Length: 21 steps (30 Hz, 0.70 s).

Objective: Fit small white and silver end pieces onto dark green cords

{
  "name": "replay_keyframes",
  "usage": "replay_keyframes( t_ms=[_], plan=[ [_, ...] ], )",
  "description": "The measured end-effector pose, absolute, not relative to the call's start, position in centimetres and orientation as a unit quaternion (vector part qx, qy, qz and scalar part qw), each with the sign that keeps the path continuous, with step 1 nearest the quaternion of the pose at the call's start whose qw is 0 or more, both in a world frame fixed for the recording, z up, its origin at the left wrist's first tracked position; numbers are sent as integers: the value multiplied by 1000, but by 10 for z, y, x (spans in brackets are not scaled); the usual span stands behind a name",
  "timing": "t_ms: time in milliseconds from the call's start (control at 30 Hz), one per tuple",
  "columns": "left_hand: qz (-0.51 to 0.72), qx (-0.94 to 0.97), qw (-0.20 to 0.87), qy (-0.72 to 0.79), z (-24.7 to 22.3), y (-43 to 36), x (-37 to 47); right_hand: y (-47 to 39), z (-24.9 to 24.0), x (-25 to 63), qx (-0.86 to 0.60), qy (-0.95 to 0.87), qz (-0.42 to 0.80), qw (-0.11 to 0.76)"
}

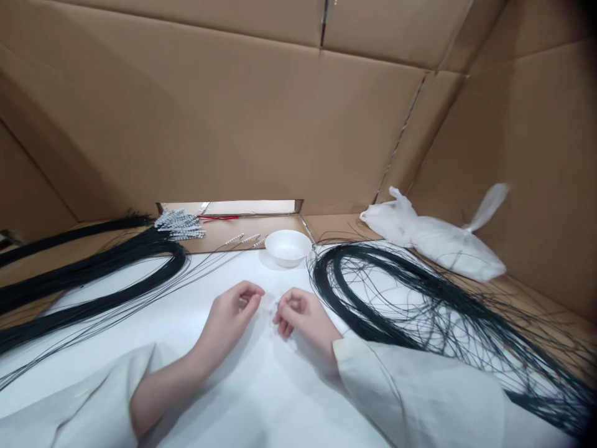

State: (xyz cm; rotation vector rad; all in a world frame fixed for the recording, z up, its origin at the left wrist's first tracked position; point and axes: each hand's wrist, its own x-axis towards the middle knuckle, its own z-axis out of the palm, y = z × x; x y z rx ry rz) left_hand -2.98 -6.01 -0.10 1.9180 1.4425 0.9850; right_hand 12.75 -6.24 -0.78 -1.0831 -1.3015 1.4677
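Observation:
My left hand [234, 310] hovers above the white tabletop [224, 398], thumb and forefinger pinched together. Anything between those fingertips is too small to make out. Close by on its right, my right hand [298, 311] is also closed, its fingers curled in a pinch. A faint whitish shape shows at its fingertips, too blurred to name. The two hands are apart, fingertips facing each other. Just beyond them stands a white bowl [288, 247], and its inside looks plain white.
Dark thin strands lie bundled at left [102, 258], near white spiral-patterned pieces [180, 224]. A few similar pieces [250, 238] lie beside the bowl. A tangled dark strand coil [373, 292] spreads at right. Behind it rest white plastic bags [438, 239]. Cardboard walls [233, 124] enclose everything.

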Motion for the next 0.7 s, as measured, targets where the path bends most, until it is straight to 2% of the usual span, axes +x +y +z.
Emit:
replay_keyframes(
  t_ms=[100,200,500,700],
  plan=[
    [408,588,447,536,-1,-83,-27,-76,-6,124,-425,-561,582,407],
    [432,519,512,531,-2,-93,-24,-80,-4,124,-428,-602,550,390],
    [435,503,568,485,-1,-90,-21,-76,-12,124,-429,-666,481,375],
    [428,522,566,473,-1,-91,-22,-75,-11,124,-437,-671,471,370]
  ],
)
